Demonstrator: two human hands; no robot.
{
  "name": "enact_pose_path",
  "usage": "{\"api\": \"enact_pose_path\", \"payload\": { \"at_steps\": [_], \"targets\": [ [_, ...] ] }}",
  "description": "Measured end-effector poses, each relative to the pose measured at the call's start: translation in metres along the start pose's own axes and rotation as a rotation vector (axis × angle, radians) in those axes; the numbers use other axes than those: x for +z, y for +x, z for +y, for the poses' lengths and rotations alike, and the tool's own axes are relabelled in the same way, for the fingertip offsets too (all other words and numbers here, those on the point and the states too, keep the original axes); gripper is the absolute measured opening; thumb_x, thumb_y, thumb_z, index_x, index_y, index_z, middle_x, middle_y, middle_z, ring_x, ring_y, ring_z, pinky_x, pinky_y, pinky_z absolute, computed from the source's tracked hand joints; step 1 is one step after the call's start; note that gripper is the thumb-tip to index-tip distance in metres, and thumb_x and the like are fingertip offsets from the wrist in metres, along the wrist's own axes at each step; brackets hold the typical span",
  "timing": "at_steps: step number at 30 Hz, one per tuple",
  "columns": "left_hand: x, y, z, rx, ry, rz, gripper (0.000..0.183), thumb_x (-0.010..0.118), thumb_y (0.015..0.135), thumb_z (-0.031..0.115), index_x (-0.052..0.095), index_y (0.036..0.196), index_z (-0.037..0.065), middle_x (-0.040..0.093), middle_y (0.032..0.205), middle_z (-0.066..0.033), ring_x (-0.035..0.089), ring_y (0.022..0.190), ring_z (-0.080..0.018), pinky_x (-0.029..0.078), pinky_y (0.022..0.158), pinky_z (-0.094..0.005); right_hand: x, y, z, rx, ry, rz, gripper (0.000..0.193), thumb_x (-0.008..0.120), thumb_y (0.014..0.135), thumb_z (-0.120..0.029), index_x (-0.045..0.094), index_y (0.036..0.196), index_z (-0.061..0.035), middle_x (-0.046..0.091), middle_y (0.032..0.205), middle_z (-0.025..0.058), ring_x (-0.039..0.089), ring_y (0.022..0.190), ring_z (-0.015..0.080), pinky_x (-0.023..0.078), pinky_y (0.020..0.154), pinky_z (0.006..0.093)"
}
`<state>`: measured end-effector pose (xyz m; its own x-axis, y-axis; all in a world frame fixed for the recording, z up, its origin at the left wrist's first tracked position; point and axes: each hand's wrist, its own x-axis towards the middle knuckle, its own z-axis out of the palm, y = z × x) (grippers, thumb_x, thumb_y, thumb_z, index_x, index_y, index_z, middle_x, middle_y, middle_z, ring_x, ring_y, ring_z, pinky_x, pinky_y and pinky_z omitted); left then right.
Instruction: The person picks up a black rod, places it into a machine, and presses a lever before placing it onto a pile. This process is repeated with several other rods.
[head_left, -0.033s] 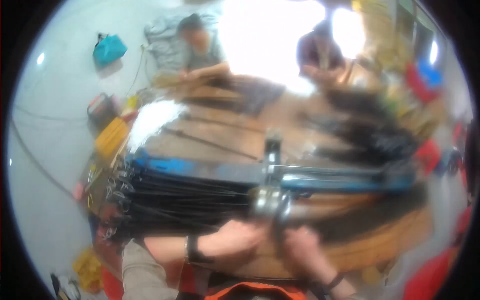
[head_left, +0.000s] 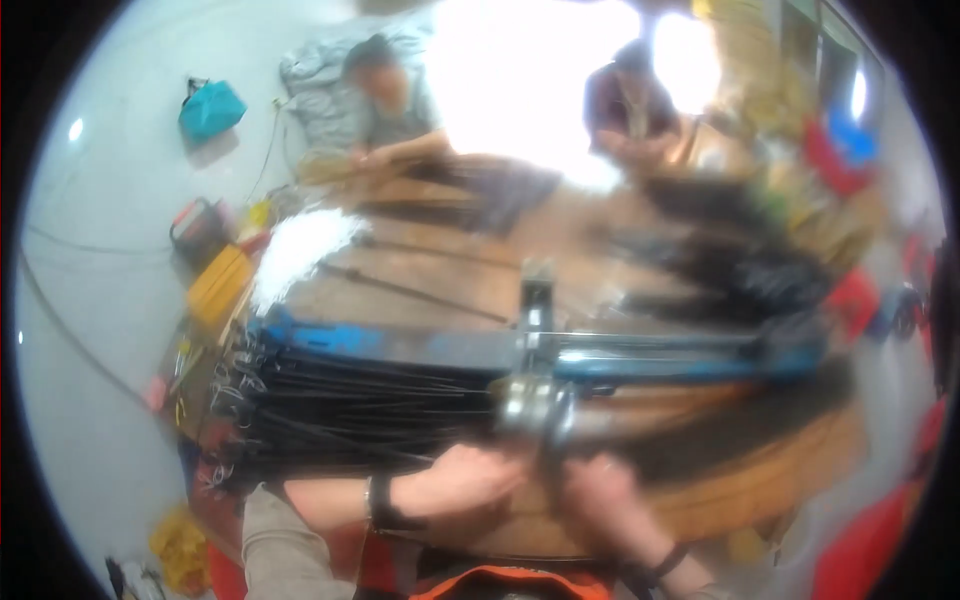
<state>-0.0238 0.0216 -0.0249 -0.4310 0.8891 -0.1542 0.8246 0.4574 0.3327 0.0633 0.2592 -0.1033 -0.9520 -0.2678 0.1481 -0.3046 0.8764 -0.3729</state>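
Note:
My left hand [head_left: 462,482], with a dark band at its wrist, is closed with its fingertips just below a shiny metal fixture [head_left: 522,405]. To the right of it, my right hand [head_left: 603,482] is closed too, its fingers curled beside the lower end of the fixture. Blur hides whatever is pinched in either hand. Long thin black rods [head_left: 370,395] lie in a thick bundle left of the fixture, pointing toward it. A blue rail with a bright metal bar [head_left: 660,358] runs off to the fixture's right.
Wire loops [head_left: 228,395] stick out at the bundle's left end. A white heap [head_left: 300,260] and black bundles [head_left: 730,250] lie farther back on the wooden table [head_left: 780,490]. Two people [head_left: 395,110] sit across it. A yellow box [head_left: 220,283] stands at the left.
The whole view has shifted slightly, so the scene sits a little farther left. Both hands keep their place at the fixture.

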Motion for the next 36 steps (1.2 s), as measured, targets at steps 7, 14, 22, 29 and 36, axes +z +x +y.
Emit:
{"api": "enact_pose_path", "payload": {
  "at_steps": [7,14,22,29,36],
  "targets": [
    [-0.006,0.032,0.014,-0.103,0.089,-0.312,0.022,0.054,0.094,0.026,0.058,0.100,0.005,0.067,0.085,-0.0186,0.067,0.073,-0.0332,0.053,0.059,-0.0465,0.010,-0.015,0.008,-0.216,0.092,0.055,0.058,0.071,0.082,-0.021,0.050,0.135,-0.0098,0.063,0.085,0.0120,0.063,0.072,0.0325,0.052,0.061,0.0428],
    [-0.089,0.076,0.034,0.145,0.351,0.342,0.026,0.061,0.080,0.008,0.062,0.106,0.008,0.060,0.085,-0.0146,0.060,0.072,-0.0332,0.051,0.063,-0.0439,-0.015,-0.019,0.154,0.172,0.041,0.731,0.040,0.072,0.083,-0.019,0.062,0.121,-0.0101,0.064,0.084,0.0133,0.064,0.074,0.0333,0.053,0.064,0.0411],
    [-0.073,0.176,0.039,0.324,0.440,0.087,0.048,0.061,0.083,0.009,0.056,0.130,0.007,0.059,0.082,-0.0137,0.061,0.076,-0.0312,0.050,0.063,-0.0419,-0.099,-0.067,0.188,0.175,-0.101,0.871,0.039,0.074,0.084,-0.024,0.065,0.120,-0.0113,0.070,0.088,0.0111,0.067,0.072,0.0242,0.055,0.061,0.0363],
    [-0.052,0.195,0.045,0.499,0.305,0.284,0.037,0.057,0.089,0.008,0.055,0.127,0.007,0.060,0.078,-0.0133,0.063,0.071,-0.0329,0.051,0.060,-0.0432,-0.107,-0.089,0.240,0.116,-0.340,0.898,0.029,0.075,0.082,-0.022,0.069,0.107,-0.0099,0.068,0.080,0.0097,0.065,0.066,0.0258,0.053,0.058,0.0365],
    [-0.059,0.196,0.047,0.317,0.292,0.127,0.028,0.059,0.088,0.015,0.054,0.115,0.009,0.059,0.079,-0.0135,0.063,0.072,-0.0321,0.051,0.058,-0.0427,-0.104,-0.084,0.220,0.141,-0.430,0.872,0.039,0.077,0.080,-0.019,0.066,0.116,-0.0081,0.067,0.082,0.0104,0.065,0.073,0.0284,0.054,0.060,0.0371]
  ]
}}
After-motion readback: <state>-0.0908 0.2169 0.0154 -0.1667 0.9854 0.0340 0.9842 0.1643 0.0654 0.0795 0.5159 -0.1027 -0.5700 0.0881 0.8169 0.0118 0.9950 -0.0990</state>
